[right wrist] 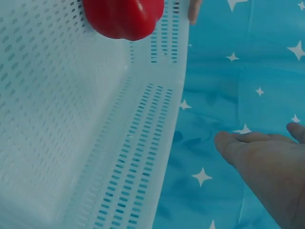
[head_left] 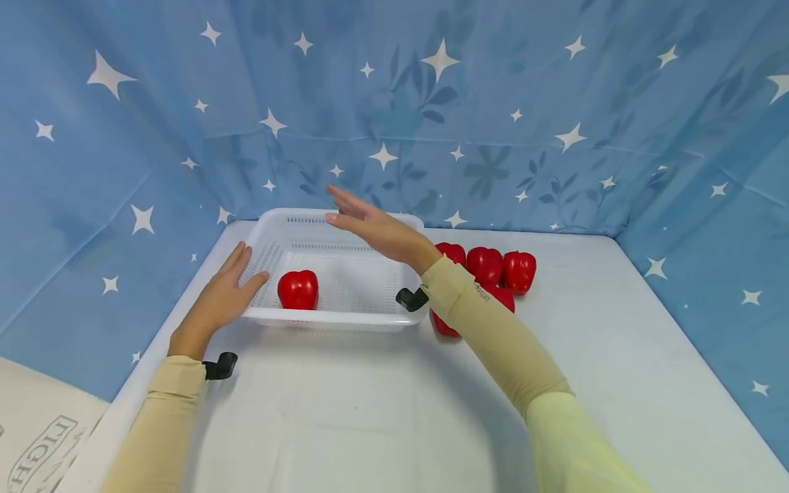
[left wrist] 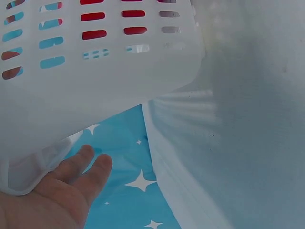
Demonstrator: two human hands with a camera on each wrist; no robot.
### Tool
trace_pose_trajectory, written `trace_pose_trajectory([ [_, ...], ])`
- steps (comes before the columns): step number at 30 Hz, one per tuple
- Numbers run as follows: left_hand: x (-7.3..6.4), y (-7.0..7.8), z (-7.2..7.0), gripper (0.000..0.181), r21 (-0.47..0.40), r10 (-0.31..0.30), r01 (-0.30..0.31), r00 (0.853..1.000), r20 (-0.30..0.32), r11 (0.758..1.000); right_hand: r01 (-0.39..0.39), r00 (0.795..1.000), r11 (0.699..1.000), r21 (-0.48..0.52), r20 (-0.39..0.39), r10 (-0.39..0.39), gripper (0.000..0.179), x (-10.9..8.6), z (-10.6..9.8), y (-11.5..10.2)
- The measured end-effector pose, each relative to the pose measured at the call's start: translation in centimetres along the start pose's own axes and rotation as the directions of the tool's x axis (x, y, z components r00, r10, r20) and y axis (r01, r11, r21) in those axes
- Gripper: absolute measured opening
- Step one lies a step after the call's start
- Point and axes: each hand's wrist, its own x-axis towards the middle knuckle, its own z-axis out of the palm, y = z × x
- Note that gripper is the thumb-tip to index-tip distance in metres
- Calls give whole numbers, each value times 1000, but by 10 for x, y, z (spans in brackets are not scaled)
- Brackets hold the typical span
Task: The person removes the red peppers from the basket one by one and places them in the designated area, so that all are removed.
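A white perforated plastic basket (head_left: 345, 319) sits on the table with one red bell pepper (head_left: 298, 290) inside, near its left end. My left hand (head_left: 224, 294) is at the basket's left side, fingers extended and holding nothing; whether it touches the rim I cannot tell. Above the basket's back part hovers my right hand (head_left: 385, 229), its fingers straight and nothing in its grasp. Several more red bell peppers (head_left: 519, 272) lie together right of the basket, some partly hidden by my right forearm. The right wrist view shows the same pepper (right wrist: 126, 16) inside the basket.
A white cloth (head_left: 345, 418) covers the table. Blue star-patterned curtain (head_left: 394, 123) stands close behind the table and along both sides. A printed box (head_left: 43, 431) shows at the lower left, beyond the table edge.
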Motion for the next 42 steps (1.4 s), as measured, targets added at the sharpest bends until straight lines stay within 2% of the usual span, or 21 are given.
trace_pose_trajectory([
  [9,-1,-2,2,85,0,1,-1,1000,-10,1000,20,992,1000,17,125,-22,80,19,21,10],
  [18,-1,1,2,86,-9,-9,9,1000,-11,1000,-32,977,997,-66,207,45,83,36,38,19],
  [27,2,0,-2,86,12,-13,13,1000,8,1000,-52,943,984,-171,316,104,86,52,58,25],
  [33,5,1,-1,86,15,-14,14,1000,13,1000,-75,930,980,-187,341,136,91,56,61,29],
  [42,2,2,-1,86,10,-22,22,1000,5,1000,-125,891,960,-252,398,221,87,60,68,36],
])
